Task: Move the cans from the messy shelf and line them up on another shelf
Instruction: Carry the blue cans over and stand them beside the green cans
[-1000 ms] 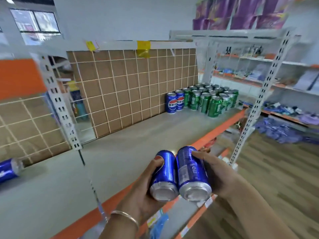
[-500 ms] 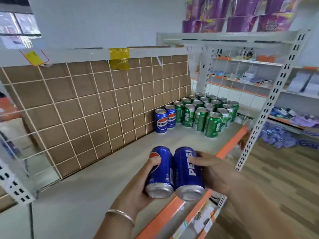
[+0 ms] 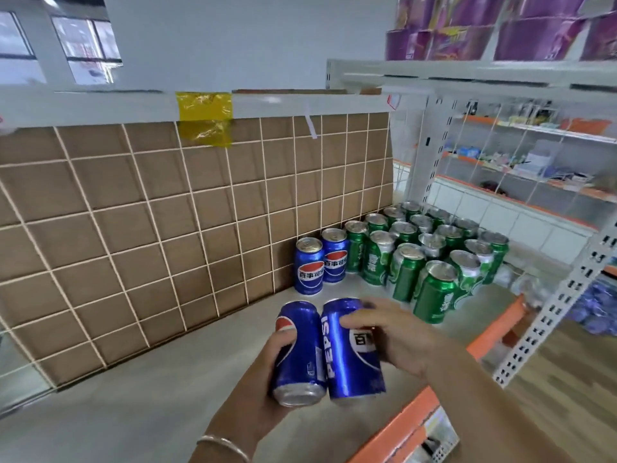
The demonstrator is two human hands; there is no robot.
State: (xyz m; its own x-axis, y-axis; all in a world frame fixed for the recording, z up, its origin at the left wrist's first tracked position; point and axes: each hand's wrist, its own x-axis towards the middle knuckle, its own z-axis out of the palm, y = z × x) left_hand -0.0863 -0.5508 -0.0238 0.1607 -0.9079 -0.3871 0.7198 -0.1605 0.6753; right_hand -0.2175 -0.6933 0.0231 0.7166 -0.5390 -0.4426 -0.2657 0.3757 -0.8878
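My left hand [image 3: 263,379] grips a blue Pepsi can [image 3: 298,355], and my right hand [image 3: 397,339] grips a second blue Pepsi can [image 3: 347,352] beside it. Both cans are tilted, their bases toward me, held side by side above the grey shelf board [image 3: 150,396]. Farther back, two blue Pepsi cans [image 3: 320,262] stand upright against the brown grid backing. To their right stand several green cans [image 3: 424,259] in rows.
A brown panel with a white wire grid [image 3: 167,228] backs the shelf. The shelf has an orange front edge [image 3: 407,419]. A white perforated upright [image 3: 561,302] stands at the right. Other stocked shelves [image 3: 534,155] lie beyond, with purple packs [image 3: 500,25] on top.
I have moved closer to the standing cans on the right part of the shelf. Both held cans have come forward toward the two upright blue cans.
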